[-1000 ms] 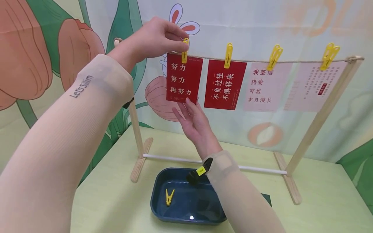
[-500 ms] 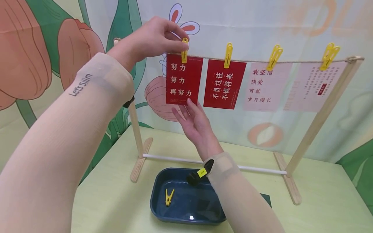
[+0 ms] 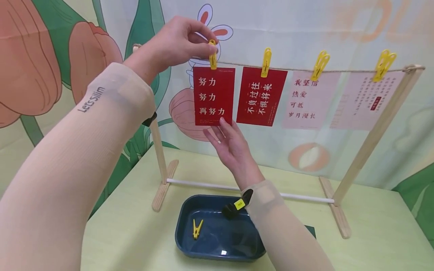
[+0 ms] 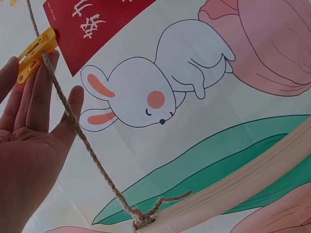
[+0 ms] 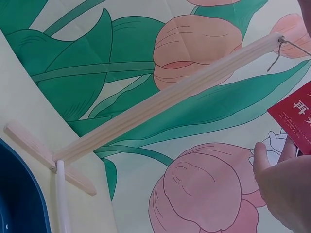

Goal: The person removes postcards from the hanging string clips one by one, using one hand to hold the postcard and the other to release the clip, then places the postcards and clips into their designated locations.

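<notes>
My left hand is raised at the twine line and pinches a yellow clothespin between thumb and fingers. Just under the line hangs a red card with white characters, its top edge right at the clothespin's tips. In the left wrist view the clothespin lies across the twine at the red card's edge. My right hand pinches the red card's lower right corner, thumb in front and fingers partly hidden behind. The right wrist view catches only this hand and a corner of the card.
A second red card and two pale pink cards hang rightward under yellow clothespins. Wooden posts carry the line, joined by a white rod. A blue tray below holds one yellow clothespin.
The red card has come down, so its top edge is now below the line. My left hand and the clothespin have risen slightly leftward. My right hand has lowered a little with the card.
</notes>
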A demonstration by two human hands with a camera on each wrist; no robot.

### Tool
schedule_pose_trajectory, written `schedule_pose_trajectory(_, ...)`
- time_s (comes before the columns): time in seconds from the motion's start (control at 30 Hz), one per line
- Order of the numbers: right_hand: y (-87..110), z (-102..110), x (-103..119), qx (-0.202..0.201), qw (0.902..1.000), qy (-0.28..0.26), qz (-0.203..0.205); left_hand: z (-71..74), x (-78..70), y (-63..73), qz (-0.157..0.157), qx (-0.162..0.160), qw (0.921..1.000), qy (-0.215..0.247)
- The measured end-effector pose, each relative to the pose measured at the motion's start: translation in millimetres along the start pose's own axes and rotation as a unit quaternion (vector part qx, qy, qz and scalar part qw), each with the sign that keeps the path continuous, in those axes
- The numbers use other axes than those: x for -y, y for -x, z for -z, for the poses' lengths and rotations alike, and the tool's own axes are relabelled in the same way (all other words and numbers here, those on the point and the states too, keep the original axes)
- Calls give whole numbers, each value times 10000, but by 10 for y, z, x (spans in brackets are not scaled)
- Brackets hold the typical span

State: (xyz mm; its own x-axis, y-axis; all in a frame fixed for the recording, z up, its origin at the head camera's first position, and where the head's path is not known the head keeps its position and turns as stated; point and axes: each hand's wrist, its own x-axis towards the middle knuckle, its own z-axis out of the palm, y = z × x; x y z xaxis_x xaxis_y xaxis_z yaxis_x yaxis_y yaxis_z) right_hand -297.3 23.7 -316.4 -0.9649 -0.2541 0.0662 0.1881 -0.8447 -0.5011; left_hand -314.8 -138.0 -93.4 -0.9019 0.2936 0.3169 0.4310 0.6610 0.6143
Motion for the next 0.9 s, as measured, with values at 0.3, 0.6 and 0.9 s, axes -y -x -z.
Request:
schedule_pose_trajectory(0.3,5,68,6,-14,9998,209,-29,37,-32,5,-63,-263,9996,19)
schedule_pose_trajectory(0.6,63,204,49,-122,9984,550,-76,44,-131,74,-422,-348,9985,-49)
schedule_pose_trajectory(0.9,189,373,145,-106,9945,1035,-138,-33,-252,165,-421,-216,9981,-399)
